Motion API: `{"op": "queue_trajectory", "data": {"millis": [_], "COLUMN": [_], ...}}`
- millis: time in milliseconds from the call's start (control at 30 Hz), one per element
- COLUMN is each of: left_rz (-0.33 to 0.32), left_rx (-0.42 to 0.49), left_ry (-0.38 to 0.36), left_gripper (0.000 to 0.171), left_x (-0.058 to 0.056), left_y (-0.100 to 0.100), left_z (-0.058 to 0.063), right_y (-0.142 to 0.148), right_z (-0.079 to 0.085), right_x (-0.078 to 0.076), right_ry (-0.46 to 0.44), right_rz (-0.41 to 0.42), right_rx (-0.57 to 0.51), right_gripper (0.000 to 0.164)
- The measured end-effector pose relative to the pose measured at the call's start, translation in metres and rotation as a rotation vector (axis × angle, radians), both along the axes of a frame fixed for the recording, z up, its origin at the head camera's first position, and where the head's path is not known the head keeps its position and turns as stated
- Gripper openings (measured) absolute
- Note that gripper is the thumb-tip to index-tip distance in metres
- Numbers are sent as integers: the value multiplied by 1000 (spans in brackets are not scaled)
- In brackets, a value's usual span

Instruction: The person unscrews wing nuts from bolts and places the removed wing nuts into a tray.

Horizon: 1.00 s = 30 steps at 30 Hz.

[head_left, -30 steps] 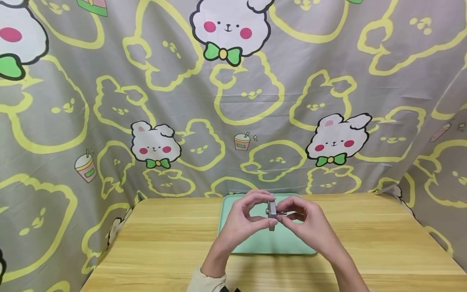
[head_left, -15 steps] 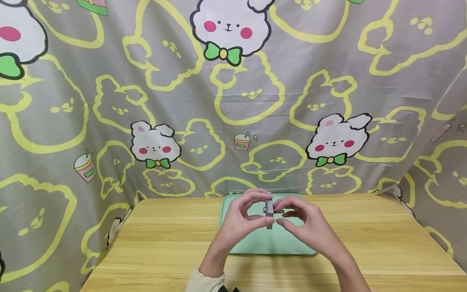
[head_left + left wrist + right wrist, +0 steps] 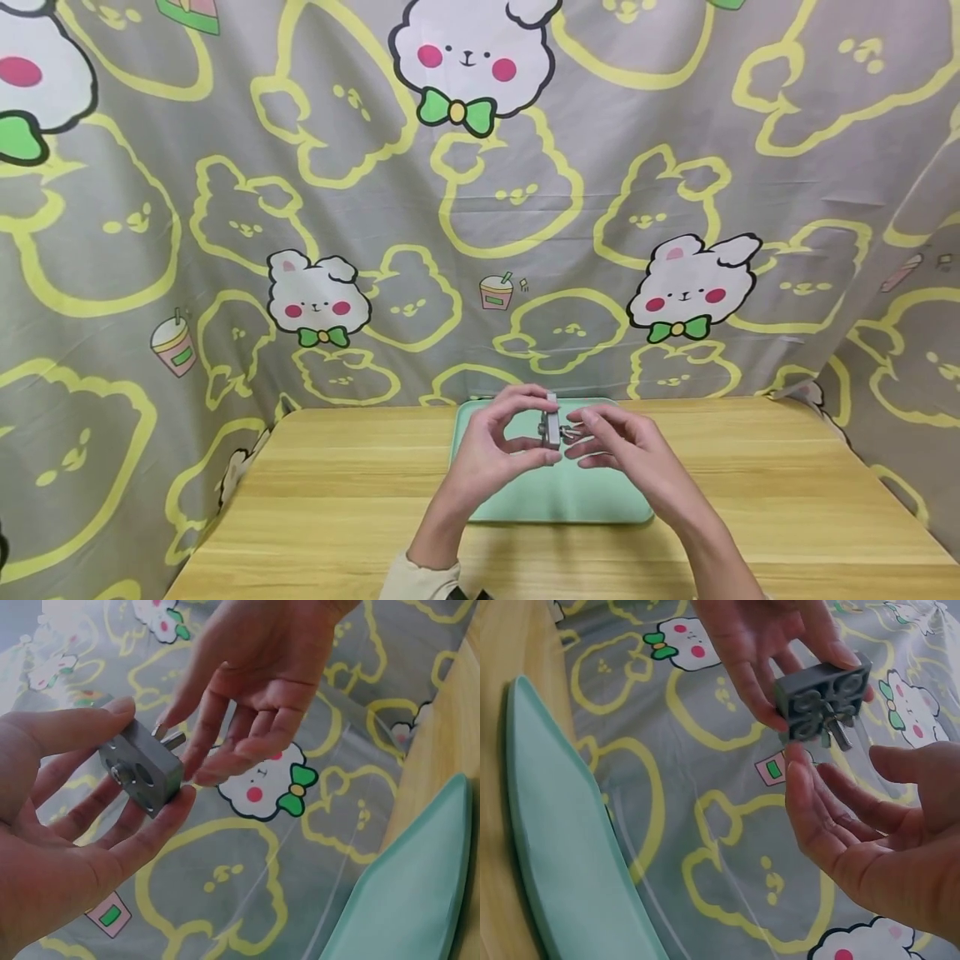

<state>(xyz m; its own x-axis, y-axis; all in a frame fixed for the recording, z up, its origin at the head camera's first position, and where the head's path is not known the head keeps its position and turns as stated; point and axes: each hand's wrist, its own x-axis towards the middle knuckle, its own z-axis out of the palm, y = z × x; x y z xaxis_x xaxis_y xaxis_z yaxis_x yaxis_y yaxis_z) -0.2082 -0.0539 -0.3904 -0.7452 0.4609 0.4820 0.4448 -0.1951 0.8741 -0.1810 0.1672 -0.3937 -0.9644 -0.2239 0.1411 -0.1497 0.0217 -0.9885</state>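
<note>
Above the tray, my left hand (image 3: 486, 446) grips a small grey block (image 3: 552, 423) by its edges, between thumb and fingers. Round holes and a bolt head (image 3: 117, 774) show on one face of the block in the left wrist view. From the opposite face, which has round recesses, a silver bolt shank (image 3: 838, 735) sticks out, with a small metal piece around it that may be a wing nut. My right hand (image 3: 633, 446) is beside that shank, fingers loosely bent and thumb apart from them. Its fingertips are close to the block's lower corner in the right wrist view.
A mint-green tray (image 3: 570, 500) lies on the wooden table (image 3: 360, 483) under the hands. Behind and at both sides hangs a grey curtain (image 3: 420, 208) printed with cartoon rabbits.
The right fingers, pinched at the shank a second ago, have come off and spread, with the thumb lifted. The left hand keeps its grip, and the block has shifted slightly left.
</note>
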Motion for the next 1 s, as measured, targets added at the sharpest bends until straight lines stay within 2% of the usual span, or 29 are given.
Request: {"op": "queue_trajectory", "data": {"millis": [100,267,633,833,1000], "left_rz": [-11,-5,27,27,23], "left_rx": [-35,-82,-131,-112,-100], "left_ry": [48,97,102,74,56], "left_gripper": [45,43,43,45,43], "left_x": [2,4,3,2,1], "left_y": [1,3,3,4,2], "left_z": [0,0,-3,-4,-5], "right_y": [-2,-2,-1,-1,-2], "right_z": [0,-1,-3,-3,-5], "right_x": [0,-1,0,1,1], "right_ry": [-44,-55,-41,68,179], "right_rz": [15,34,41,40,4], "right_rx": [-20,-15,-5,40,115], "right_gripper": [45,44,37,27,15]}}
